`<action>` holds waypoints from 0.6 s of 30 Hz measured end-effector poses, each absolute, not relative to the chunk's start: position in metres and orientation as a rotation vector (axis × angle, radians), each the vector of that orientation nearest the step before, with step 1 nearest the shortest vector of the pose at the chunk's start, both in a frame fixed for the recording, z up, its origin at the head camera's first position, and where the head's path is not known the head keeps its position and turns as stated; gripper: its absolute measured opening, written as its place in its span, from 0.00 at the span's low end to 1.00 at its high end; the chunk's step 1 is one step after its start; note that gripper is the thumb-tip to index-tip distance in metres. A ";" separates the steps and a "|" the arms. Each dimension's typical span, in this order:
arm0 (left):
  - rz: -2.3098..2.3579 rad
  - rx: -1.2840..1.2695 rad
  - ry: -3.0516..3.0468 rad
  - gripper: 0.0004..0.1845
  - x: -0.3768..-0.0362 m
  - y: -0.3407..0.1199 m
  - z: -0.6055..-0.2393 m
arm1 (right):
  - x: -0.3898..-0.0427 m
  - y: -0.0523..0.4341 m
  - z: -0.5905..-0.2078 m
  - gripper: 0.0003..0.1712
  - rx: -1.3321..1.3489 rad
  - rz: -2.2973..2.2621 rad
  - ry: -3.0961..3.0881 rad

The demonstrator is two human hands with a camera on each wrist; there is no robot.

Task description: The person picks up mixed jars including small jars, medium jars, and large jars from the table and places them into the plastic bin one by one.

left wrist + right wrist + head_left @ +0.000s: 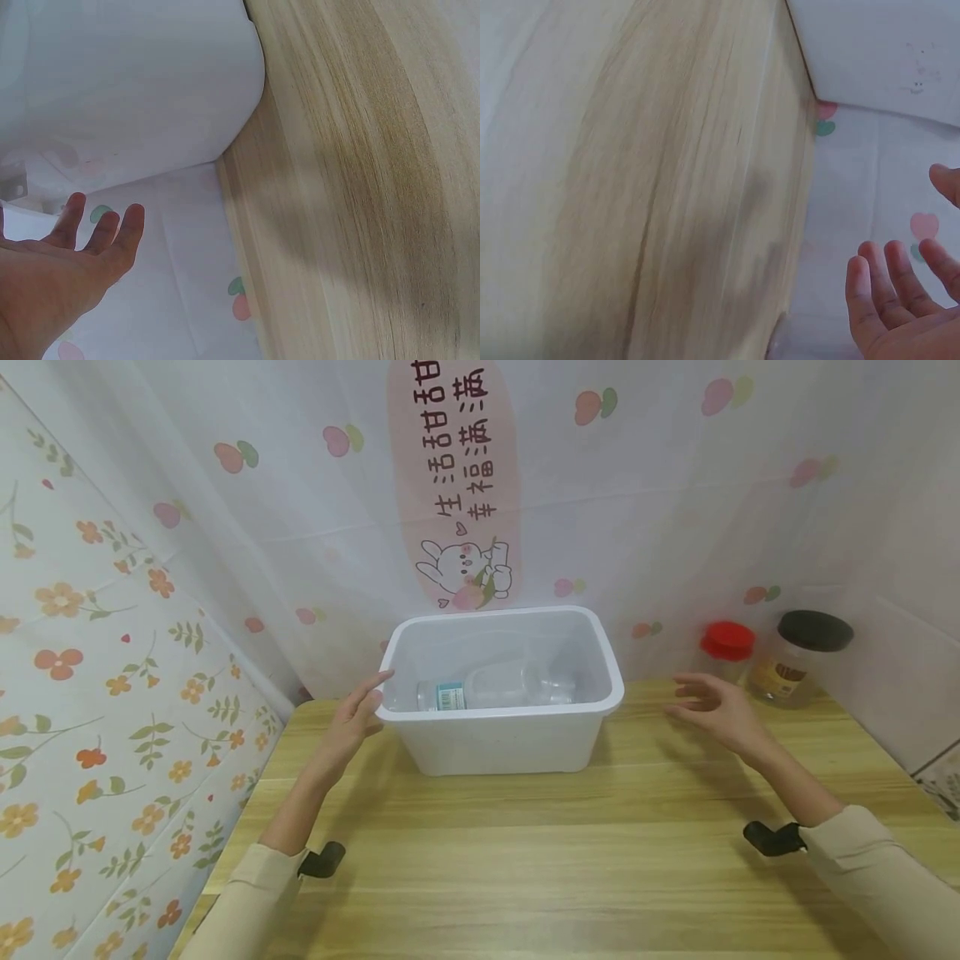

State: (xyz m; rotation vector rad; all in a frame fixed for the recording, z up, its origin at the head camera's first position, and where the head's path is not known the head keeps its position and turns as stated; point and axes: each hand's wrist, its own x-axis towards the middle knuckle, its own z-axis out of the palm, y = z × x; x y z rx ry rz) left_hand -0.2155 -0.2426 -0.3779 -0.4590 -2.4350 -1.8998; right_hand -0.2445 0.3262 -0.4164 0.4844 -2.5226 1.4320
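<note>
1. A white plastic bin [501, 727] stands on the wooden table [525, 860], near its back edge and against the patterned wall sheet [300, 510].
2. A clear bottle [495, 689] with a small label lies on its side inside the bin.
3. The left hand [358, 714] hangs at the bin's left end, its fingers straight and spread, fingertips [382, 677] at the rim; whether they touch it I cannot tell.
4. The right hand [716, 706] hovers to the right of the bin, apart from it, fingers relaxed and parted, holding nothing.
5. 2 jars stand behind the right hand by the wall: 1 red-capped jar [726, 647] and 1 black-lidded jar [802, 660].
</note>
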 end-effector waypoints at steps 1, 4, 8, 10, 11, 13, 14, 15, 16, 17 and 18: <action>-1.899 -0.458 -2.438 0.27 -0.216 -0.243 -0.378 | -0.244 0.329 -0.417 0.31 0.476 1.434 -2.527; -1.896 -0.463 -2.444 0.28 -0.216 -0.243 -0.378 | -0.243 0.336 -0.418 0.32 0.441 1.454 -2.525; -1.893 -0.468 -2.444 0.28 -0.215 -0.242 -0.378 | -0.243 0.343 -0.419 0.32 0.392 1.428 -2.524; -1.899 -0.472 -2.438 0.28 -0.215 -0.242 -0.377 | -0.243 0.346 -0.418 0.33 0.358 1.421 -2.525; -1.902 -0.471 -2.436 0.28 -0.215 -0.242 -0.376 | -0.243 0.347 -0.418 0.34 0.335 1.418 -2.528; -1.908 -0.471 -2.434 0.28 -0.215 -0.242 -0.376 | -0.242 0.348 -0.417 0.36 0.291 1.417 -2.531; -1.909 -0.469 -2.433 0.28 -0.215 -0.242 -0.376 | -0.242 0.349 -0.417 0.37 0.269 1.418 -2.530; -1.911 -0.468 -2.432 0.28 -0.215 -0.241 -0.376 | -0.242 0.349 -0.417 0.38 0.238 1.410 -2.530; -1.910 -0.466 -2.433 0.28 -0.216 -0.241 -0.376 | -0.241 0.349 -0.416 0.39 0.218 1.406 -2.528; -1.908 -0.465 -2.434 0.28 -0.216 -0.241 -0.377 | -0.241 0.349 -0.416 0.40 0.187 1.401 -2.523; -1.908 -0.465 -2.434 0.28 -0.216 -0.241 -0.377 | -0.241 0.348 -0.415 0.42 0.152 1.389 -2.518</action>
